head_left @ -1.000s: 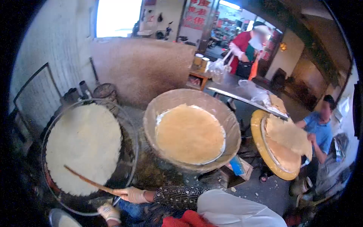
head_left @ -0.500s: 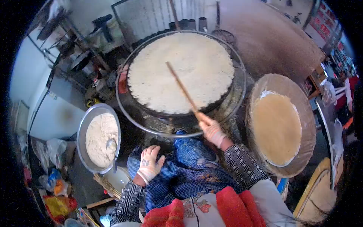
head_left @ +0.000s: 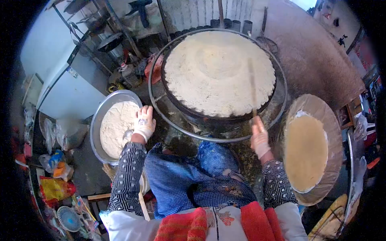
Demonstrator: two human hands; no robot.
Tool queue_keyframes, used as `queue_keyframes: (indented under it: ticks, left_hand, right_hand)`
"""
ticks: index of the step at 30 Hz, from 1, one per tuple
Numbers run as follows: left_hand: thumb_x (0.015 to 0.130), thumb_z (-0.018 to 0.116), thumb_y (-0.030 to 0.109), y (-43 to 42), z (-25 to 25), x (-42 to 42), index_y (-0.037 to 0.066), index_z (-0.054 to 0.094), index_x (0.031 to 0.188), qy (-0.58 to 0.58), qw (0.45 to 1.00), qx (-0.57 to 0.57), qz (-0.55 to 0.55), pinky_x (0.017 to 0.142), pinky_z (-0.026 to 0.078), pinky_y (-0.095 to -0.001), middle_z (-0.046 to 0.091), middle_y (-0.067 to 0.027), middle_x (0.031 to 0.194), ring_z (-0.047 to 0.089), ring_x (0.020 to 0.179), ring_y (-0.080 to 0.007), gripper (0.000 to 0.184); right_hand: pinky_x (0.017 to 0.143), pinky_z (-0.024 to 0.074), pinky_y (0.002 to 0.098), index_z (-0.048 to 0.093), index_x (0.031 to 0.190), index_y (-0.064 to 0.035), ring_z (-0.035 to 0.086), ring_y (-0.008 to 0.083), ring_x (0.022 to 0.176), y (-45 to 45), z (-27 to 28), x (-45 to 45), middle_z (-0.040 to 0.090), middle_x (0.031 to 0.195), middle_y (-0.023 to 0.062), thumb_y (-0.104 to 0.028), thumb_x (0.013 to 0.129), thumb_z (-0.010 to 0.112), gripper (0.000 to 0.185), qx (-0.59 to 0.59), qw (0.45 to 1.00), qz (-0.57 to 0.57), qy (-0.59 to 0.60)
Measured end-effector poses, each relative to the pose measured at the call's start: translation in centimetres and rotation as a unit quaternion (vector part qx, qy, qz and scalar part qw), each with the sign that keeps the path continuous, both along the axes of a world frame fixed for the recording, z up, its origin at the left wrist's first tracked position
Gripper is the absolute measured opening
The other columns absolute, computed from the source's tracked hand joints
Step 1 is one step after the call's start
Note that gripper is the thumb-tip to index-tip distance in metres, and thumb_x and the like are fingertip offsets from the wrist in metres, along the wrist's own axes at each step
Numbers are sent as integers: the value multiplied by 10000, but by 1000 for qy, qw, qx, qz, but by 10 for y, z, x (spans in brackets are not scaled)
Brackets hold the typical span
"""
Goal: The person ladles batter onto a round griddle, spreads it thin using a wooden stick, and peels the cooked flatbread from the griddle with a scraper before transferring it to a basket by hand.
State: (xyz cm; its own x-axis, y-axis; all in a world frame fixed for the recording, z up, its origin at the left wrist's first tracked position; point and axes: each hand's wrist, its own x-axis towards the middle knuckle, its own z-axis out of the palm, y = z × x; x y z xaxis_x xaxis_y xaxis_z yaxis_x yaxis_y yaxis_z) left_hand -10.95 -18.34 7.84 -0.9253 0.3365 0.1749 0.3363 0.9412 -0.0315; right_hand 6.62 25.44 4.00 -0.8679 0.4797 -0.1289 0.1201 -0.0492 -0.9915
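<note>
My right hand (head_left: 260, 139), in a pale glove, grips a thin wooden stick (head_left: 252, 88); motion blurs it. The stick reaches over a wide, thin sheet of pale batter (head_left: 217, 76) covering a round black griddle (head_left: 173, 95). My left hand (head_left: 144, 123), also gloved, lies at the right rim of a metal bowl (head_left: 95, 136), fingers stretched out. Inside the bowl is thick pale dough or batter (head_left: 114, 126). A metal ladle (head_left: 128, 135) rests in it beside my left wrist; its handle is hidden.
A metal ring (head_left: 213, 139) surrounds the griddle. On the right stands a large plastic-lined basket (head_left: 333, 172) with flat brown rounds (head_left: 305, 152). Plastic bags (head_left: 71, 132) and packets lie at the left. A reddish-brown panel (head_left: 317, 60) stands behind on the right.
My left hand has moved from above my lap to the bowl's rim. My right hand has swung the stick rightward, from the griddle's middle to its right side. The view has shifted left.
</note>
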Motion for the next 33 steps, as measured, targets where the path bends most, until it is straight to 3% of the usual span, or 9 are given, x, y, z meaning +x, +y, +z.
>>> queue_keyframes:
  ticks: [5, 11, 14, 19, 21, 22, 28, 30, 33]
  left_hand:
    - [828, 523, 120, 19, -17, -46, 113, 397, 1413, 35, 993, -103, 33, 1139, 179, -540, 363, -94, 1479, 265, 1410, -309, 598]
    - [897, 528, 226, 82, -22, -19, 128, 661, 1190, -146, 929, -330, -81, 1137, 196, -498, 586, -108, 1292, 445, 1298, -279, 336]
    - [874, 564, 275, 114, -31, 18, 119, 727, 1055, -187, 933, -285, -115, 1057, 304, -450, 699, -72, 1079, 594, 1114, -242, 289]
    - [852, 581, 259, 187, -41, 84, 150, 725, 986, -188, 970, -110, -105, 900, 384, -432, 699, -69, 994, 626, 981, -243, 224]
    - [790, 668, 366, 208, -52, 104, 139, 666, 965, -157, 975, -35, -155, 862, 423, -440, 686, -68, 961, 624, 982, -280, 286]
    - [806, 650, 354, 218, -52, 111, 132, 646, 989, -138, 974, 6, -181, 877, 425, -444, 684, -73, 967, 630, 981, -284, 288]
    - [784, 681, 337, 174, -54, 67, 193, 708, 986, -188, 965, -151, -107, 1033, 330, -494, 682, -53, 959, 625, 1003, -276, 249]
    - [787, 671, 300, 134, -26, 58, 174, 731, 945, -133, 978, -140, -76, 1111, 212, -556, 663, -64, 996, 578, 1060, -261, 211]
    - [744, 702, 377, 117, -43, 44, 167, 722, 973, -137, 980, -111, -89, 1128, 166, -572, 651, -71, 1053, 536, 1120, -278, 311]
  right_hand:
    - [378, 342, 247, 457, 1428, -179, 378, 76, 389, -98, 36, 16, 545, 625, -12, -280, 984, 536, 462, -164, 951, 241, -102]
    - [388, 276, 266, 387, 1440, -362, 300, 65, 385, -102, 4, 30, 336, 542, -33, -374, 1010, 457, 436, -673, 688, 266, -56]
    - [379, 291, 278, 379, 1443, -373, 319, 72, 377, -83, 4, 17, 370, 544, -18, -369, 1018, 442, 429, -607, 724, 328, -13]
    - [351, 288, 247, 354, 1482, -251, 360, 86, 381, -81, 52, -21, 469, 546, -6, -366, 972, 563, 563, -152, 965, 201, -70]
    - [470, 439, 414, 344, 1475, -281, 553, 243, 491, -60, 3, -44, 584, 605, 100, -306, 977, 501, 523, 342, 913, 211, -68]
    - [572, 516, 506, 353, 1463, -291, 656, 328, 590, -50, 1, -45, 675, 687, 161, -300, 969, 481, 511, 586, 779, 211, -73]
    - [647, 509, 504, 276, 1477, -304, 656, 366, 693, 56, 23, -57, 674, 768, 203, -311, 986, 405, 507, 652, 706, 173, -217]
    - [742, 514, 460, 374, 1455, -268, 659, 373, 782, 72, 11, -62, 672, 881, 229, -306, 986, 439, 476, 609, 748, 128, -229]
    - [823, 483, 251, 530, 1362, -169, 599, 171, 913, 39, -16, -59, 650, 1076, 60, -98, 974, 485, 398, 283, 953, 91, -62]
